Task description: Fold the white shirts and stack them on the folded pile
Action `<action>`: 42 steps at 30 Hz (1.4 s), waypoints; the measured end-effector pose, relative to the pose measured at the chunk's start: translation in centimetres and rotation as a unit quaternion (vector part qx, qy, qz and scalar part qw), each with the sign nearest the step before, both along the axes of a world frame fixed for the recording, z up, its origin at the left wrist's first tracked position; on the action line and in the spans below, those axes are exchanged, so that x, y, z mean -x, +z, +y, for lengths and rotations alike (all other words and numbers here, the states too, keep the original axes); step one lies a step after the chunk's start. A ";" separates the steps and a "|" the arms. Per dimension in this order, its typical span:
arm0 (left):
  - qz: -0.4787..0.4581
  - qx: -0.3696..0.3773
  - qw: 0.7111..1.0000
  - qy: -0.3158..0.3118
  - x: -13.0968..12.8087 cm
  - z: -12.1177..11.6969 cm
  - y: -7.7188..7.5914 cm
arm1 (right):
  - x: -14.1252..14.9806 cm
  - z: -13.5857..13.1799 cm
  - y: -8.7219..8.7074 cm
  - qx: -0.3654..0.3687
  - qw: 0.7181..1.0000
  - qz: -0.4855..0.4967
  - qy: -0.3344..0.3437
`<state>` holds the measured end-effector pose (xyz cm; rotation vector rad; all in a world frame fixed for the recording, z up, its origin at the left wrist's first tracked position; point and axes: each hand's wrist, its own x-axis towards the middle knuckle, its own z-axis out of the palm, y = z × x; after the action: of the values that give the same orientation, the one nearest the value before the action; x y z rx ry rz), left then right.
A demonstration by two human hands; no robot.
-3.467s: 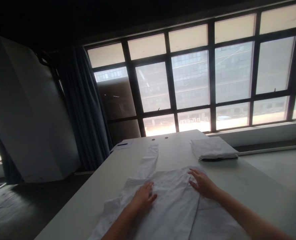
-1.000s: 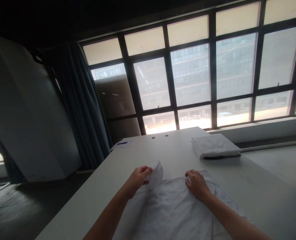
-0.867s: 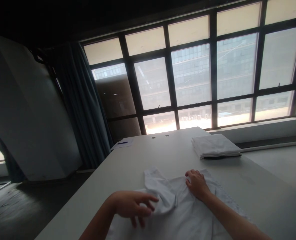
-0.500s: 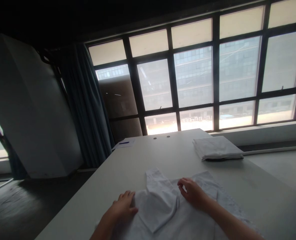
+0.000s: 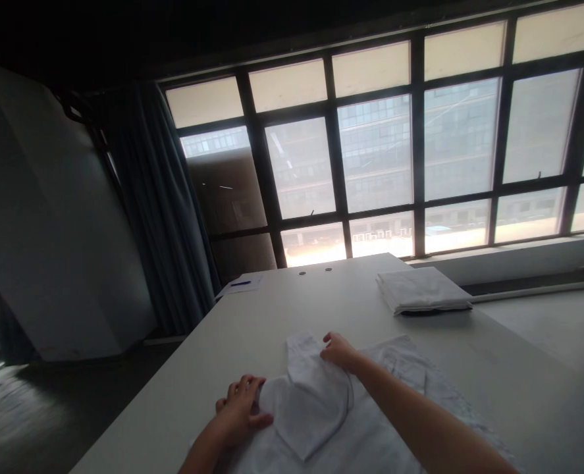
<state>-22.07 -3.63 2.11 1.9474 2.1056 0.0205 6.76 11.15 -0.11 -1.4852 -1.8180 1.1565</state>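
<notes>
A white garment (image 5: 316, 415) lies spread on the white table (image 5: 183, 388) in front of me. One narrow section of it (image 5: 302, 347) is folded over the rest and points away from me, with a pointed fold near the front. At the garment's left edge rests my left hand (image 5: 242, 405), its fingers spread and bent and its thumb on the cloth. My right hand (image 5: 340, 352) reaches across to the right edge of the narrow section, fingers bent against the cloth there. My right forearm covers part of the garment's right side, where a rippled edge shows.
Farther back on the right sits a folded stack of white cloth (image 5: 423, 289). Paper with a blue pen (image 5: 241, 284) lies at the far left corner. Two round holes (image 5: 315, 270) mark the table's far end. Beyond stand a blue curtain (image 5: 158, 210) and windows.
My right hand has moved left and away from me, from above the garment's middle to the narrow section. My left hand stays at the left edge, its fingers a little more spread.
</notes>
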 end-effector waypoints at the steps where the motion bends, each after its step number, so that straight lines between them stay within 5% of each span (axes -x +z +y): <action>1: -0.002 0.000 1.000 0.001 0.0 -0.1 0.0 | 0.7 0.3 0.1 0.020 1.000 0.020 -0.005; 8: -0.005 0.004 1.000 -0.008 0.2 -0.4 1.2 | 1.4 0.6 2.8 0.085 0.969 0.227 0.040; 14: -0.045 0.007 0.999 -0.019 2.1 0.5 1.2 | -7.8 -2.3 5.2 0.142 0.903 0.341 0.220; 17: -0.082 -0.025 0.995 -0.043 3.4 1.3 0.5 | -12.4 -3.3 5.0 0.211 0.871 0.299 0.327; 19: -0.100 -0.055 0.992 -0.052 4.1 1.9 0.0 | -13.3 -3.3 4.5 0.217 0.883 0.220 0.354; 22: -0.113 -0.088 0.988 -0.054 4.4 2.4 -0.6 | -11.4 -2.9 3.2 0.098 0.964 0.074 0.237; 24: -0.121 -0.105 0.986 -0.051 4.5 2.6 -0.7 | -8.7 -2.7 2.3 0.015 0.986 0.022 0.166; 33: -0.177 -0.151 0.972 -0.023 5.3 2.2 -0.5 | 2.3 -1.1 -0.4 -0.079 0.993 -0.037 0.082; 42: -0.231 -0.181 0.956 -0.006 5.9 2.3 -1.3 | 4.6 0.7 -1.6 -0.103 0.993 -0.058 0.007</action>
<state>-27.98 -1.33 0.83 1.8986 1.8653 0.8298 2.11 11.82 -1.73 -1.4466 -1.9637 0.8739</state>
